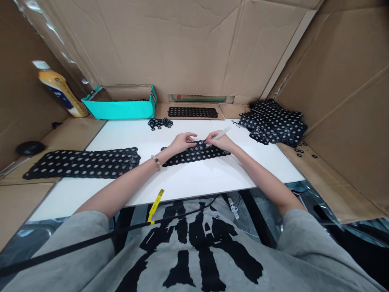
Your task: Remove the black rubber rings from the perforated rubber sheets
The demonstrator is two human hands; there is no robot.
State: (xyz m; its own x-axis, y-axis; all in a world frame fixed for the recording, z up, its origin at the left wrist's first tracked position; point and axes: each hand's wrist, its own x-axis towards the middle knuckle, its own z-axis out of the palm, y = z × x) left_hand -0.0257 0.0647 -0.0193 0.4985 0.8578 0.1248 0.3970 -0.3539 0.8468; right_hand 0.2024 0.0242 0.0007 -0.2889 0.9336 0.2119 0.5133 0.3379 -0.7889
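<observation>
1. Right hand (224, 142), centre of frame: fingers pinch a white stick (223, 133), count one, its near end at the sheet's upper edge.
2. Left hand (181, 144), just left of centre: fingers curved at the same edge; cannot tell whether thumb and finger grip it.
3. Sheet (197, 154), black with rows of round holes, lies mid-frame on the white table (182, 180), partly under both hands. Judged light, soft and floppy, perhaps a little slippery; best held by the solid border near a corner, with a flat hand steadying the middle.
4. Further sheets: one at left (85, 163) (possibly layered), one at upper centre (193, 112), plus a heap (273, 121) at upper right, overlapped beyond counting.
5. Loose rings (160, 123), upper centre: clustered, uncountable. Strays (315, 156) at right: roughly six.
6. Upper left: one teal box (121, 110), one bottle (62, 91).
</observation>
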